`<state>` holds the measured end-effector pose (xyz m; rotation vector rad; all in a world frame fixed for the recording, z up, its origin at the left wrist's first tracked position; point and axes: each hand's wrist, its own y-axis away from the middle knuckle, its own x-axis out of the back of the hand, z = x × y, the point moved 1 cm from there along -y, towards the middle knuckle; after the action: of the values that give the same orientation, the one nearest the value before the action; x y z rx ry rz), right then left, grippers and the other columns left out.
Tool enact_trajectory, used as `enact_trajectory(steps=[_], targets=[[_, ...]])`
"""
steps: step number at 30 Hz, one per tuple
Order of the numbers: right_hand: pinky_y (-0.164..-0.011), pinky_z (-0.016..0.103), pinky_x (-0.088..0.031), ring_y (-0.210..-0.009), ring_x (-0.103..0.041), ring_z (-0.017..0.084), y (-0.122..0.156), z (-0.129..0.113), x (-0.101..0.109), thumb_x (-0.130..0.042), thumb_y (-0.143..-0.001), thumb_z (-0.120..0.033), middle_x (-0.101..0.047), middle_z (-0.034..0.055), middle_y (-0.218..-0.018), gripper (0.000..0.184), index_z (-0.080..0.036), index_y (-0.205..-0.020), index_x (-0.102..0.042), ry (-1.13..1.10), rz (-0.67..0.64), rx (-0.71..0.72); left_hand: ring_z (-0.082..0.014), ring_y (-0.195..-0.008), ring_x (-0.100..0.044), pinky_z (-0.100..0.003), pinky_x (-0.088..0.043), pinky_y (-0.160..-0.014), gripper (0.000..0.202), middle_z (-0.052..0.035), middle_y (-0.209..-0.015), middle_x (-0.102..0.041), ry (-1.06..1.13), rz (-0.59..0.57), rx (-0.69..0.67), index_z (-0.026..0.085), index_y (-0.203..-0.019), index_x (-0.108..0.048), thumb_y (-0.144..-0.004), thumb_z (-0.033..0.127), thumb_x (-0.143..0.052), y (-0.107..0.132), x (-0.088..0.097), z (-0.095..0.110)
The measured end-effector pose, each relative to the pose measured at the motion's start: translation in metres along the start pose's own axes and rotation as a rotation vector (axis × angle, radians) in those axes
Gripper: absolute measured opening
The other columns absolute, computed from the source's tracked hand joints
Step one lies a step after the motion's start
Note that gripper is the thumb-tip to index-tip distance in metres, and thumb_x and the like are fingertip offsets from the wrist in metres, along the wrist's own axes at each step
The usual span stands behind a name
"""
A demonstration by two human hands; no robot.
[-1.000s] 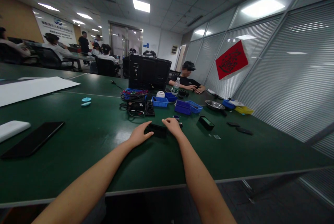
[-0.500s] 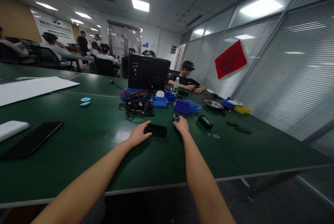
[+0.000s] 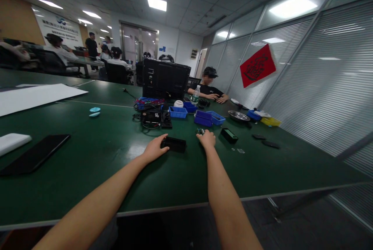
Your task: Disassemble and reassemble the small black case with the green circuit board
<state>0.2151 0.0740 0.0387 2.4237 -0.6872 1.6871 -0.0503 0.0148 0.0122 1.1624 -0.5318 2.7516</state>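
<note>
My left hand (image 3: 155,149) grips the left end of an open black plastic case (image 3: 175,144), with thumb and fingers on its near and far sides. The case lies on the green table. To its right, the fingers of my right hand (image 3: 208,139) are closed around a small circuit board (image 3: 200,131), low over the table. Part of the board is hidden behind the fingers, and I cannot tell whether it touches the table. Right of that hand lies another black case (image 3: 229,135) with a green face inside.
Beyond my hands are blue bins (image 3: 203,118), a black device with cables (image 3: 150,117) and a monitor (image 3: 165,78). A metal dish (image 3: 239,116) and dark flat pieces (image 3: 271,144) lie right. A co-worker (image 3: 210,87) sits across the table (image 3: 163,188).
My right hand has moved a little to the right with the circuit board, which now sits flatter. The left hand and the black case have stayed in place.
</note>
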Motion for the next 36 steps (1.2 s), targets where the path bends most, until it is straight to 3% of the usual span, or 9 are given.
enact_trajectory(steps=[5,11,16,22,29,33,36], targets=[[-0.078,0.034,-0.041,-0.099,-0.053,0.027,-0.008,0.003,-0.009,-0.056,-0.07,-0.035,-0.055,0.0179,-0.107,0.045,-0.013,-0.109,-0.055,-0.017,-0.023,0.039,-0.0213,-0.107,-0.052,-0.032,-0.039,-0.093,0.063,-0.0077,-0.118,-0.055,-0.038,0.002,-0.011,0.02,-0.128,-0.038,-0.069,0.03,-0.058,-0.001,-0.001,-0.001],[-0.071,0.027,-0.043,-0.088,-0.06,0.023,-0.02,0.006,-0.014,-0.048,-0.075,-0.039,-0.064,0.0116,-0.094,0.036,-0.015,-0.095,-0.064,-0.233,-0.143,0.027,-0.0213,-0.106,-0.052,-0.032,-0.039,-0.092,0.063,-0.0082,-0.117,-0.056,-0.062,-0.006,-0.01,0.02,-0.129,-0.037,-0.07,0.031,-0.057,-0.001,-0.002,-0.004],[-0.075,0.032,-0.042,-0.094,-0.057,0.025,-0.014,0.007,-0.007,-0.044,-0.078,-0.042,-0.061,0.0154,-0.102,0.04,-0.015,-0.1,-0.063,-0.113,-0.039,0.0,-0.0208,-0.106,-0.052,-0.032,-0.038,-0.092,0.063,-0.0077,-0.116,-0.056,-0.048,-0.007,-0.007,0.02,-0.129,-0.037,-0.07,0.031,-0.057,-0.001,-0.001,-0.004],[-0.076,0.037,-0.042,-0.1,-0.051,0.031,-0.004,0.004,0.002,-0.053,-0.07,-0.05,-0.055,0.0189,-0.107,0.053,-0.011,-0.106,-0.058,0.02,0.053,-0.003,-0.0208,-0.105,-0.052,-0.032,-0.038,-0.093,0.064,-0.0072,-0.114,-0.057,-0.024,-0.009,-0.009,0.02,-0.128,-0.037,-0.069,0.031,-0.058,-0.001,-0.001,-0.004],[-0.076,0.034,-0.043,-0.097,-0.052,0.029,-0.006,0.007,0.001,-0.06,-0.068,-0.041,-0.054,0.0192,-0.106,0.045,-0.009,-0.099,-0.062,0.085,0.051,0.004,-0.0207,-0.1,-0.053,-0.032,-0.039,-0.09,0.067,-0.0066,-0.111,-0.057,-0.043,-0.01,-0.011,0.02,-0.127,-0.039,-0.066,0.031,-0.061,-0.001,-0.001,-0.002],[-0.077,0.033,-0.043,-0.096,-0.055,0.028,-0.01,0.006,-0.001,-0.062,-0.067,-0.034,-0.056,0.0207,-0.105,0.04,-0.009,-0.097,-0.063,0.025,0.006,0.025,-0.021,-0.1,-0.053,-0.032,-0.039,-0.089,0.062,-0.0067,-0.11,-0.057,-0.065,-0.011,-0.042,0.019,-0.124,-0.043,-0.066,0.031,-0.061,-0.001,-0.001,-0.003],[-0.077,0.031,-0.043,-0.095,-0.056,0.026,-0.01,0.001,-0.003,-0.066,-0.062,-0.029,-0.06,0.0167,-0.101,0.038,-0.01,-0.095,-0.063,-0.151,-0.082,0.056,-0.0212,-0.1,-0.053,-0.032,-0.039,-0.09,0.059,-0.0065,-0.111,-0.057,-0.066,-0.005,-0.052,0.019,-0.122,-0.045,-0.066,0.03,-0.061,-0.001,-0.001,-0.003]])
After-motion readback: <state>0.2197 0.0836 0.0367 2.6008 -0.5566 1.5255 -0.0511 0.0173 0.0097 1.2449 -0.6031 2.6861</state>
